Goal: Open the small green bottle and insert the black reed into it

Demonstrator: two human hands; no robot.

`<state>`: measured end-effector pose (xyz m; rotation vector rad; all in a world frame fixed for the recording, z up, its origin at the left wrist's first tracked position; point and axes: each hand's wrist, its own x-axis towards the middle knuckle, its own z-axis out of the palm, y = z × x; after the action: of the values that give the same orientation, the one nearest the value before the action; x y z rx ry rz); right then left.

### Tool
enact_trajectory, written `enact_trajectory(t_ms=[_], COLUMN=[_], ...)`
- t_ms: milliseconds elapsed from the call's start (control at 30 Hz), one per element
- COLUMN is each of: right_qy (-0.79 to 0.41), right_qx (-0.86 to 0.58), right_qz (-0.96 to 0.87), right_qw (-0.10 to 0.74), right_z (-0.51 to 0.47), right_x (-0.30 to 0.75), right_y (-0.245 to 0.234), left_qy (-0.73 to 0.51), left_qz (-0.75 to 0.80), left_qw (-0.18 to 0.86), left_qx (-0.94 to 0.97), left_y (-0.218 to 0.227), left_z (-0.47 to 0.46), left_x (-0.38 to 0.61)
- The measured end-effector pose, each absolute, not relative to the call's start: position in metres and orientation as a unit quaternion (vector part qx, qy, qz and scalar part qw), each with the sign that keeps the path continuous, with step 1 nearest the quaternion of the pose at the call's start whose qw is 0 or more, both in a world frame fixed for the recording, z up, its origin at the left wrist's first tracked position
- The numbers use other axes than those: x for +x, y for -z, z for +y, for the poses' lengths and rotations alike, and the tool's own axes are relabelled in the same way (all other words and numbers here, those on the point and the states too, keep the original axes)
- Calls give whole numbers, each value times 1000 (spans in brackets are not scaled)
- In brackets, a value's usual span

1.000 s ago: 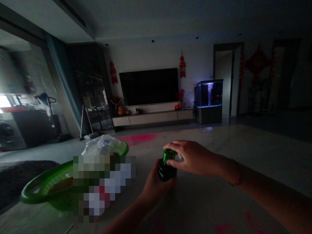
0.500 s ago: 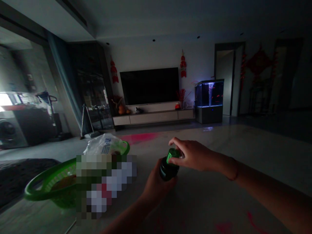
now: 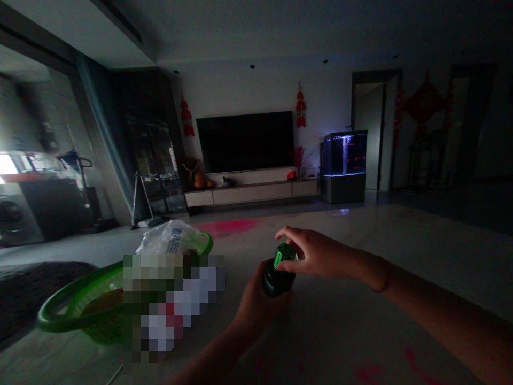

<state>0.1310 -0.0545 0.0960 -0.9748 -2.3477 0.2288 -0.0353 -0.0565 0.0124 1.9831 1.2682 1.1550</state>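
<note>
1. While the left grip (image 3: 256, 310) clenches the lower body of a dark green bottle (image 3: 277, 283) from the near side, the hand hides the bottle's base, so I cannot tell whether it rests on the surface (image 3: 360, 326).
2. The bottle's long axis stands close to upright, and its shiny, ridged green cap (image 3: 284, 255) points up, just beside the right grip (image 3: 316, 256).
3. The right grip is half curled and lies on the far right of the cap, reaching in from that side. Its thumb (image 3: 282, 266) sits at the cap's lower edge and its forefinger (image 3: 286, 231) arches above. I cannot tell whether it is clamping the cap or only touching it. A thin dark band (image 3: 380, 283) circles that wrist.
4. Left of the hands, a green plastic basket (image 3: 76, 318) sits tilted, with a white plastic bag (image 3: 170, 240) behind a pixelated patch (image 3: 172, 305) that hides whatever lies there.
5. Farther off, past a pink patch of light (image 3: 230, 227) on the floor, a low cabinet (image 3: 250, 193) stands beneath a wall-mounted television (image 3: 244, 141).
6. To its right glows a lit fish tank (image 3: 343, 155), and a doorway (image 3: 371, 128) opens beyond it.
</note>
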Motion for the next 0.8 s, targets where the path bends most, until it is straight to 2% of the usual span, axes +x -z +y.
enact_trajectory(t_ms=[433,700,800], right_qy=[-52,17,9], right_qx=[-330,-398,-397], right_qz=[-902,-876,-879], right_qw=[275,271,263], right_z=[-53,-62,-59], right_x=[139,130,131], right_y=[-100,-100,-100], left_qy=[-426,-418,-421], left_qz=[461,470,473], left_qw=[266,271,274], left_qx=[731,728,724], left_y=[-9,-11,-10], left_z=[-54,-55,-54], left_x=[-37,-37,-36])
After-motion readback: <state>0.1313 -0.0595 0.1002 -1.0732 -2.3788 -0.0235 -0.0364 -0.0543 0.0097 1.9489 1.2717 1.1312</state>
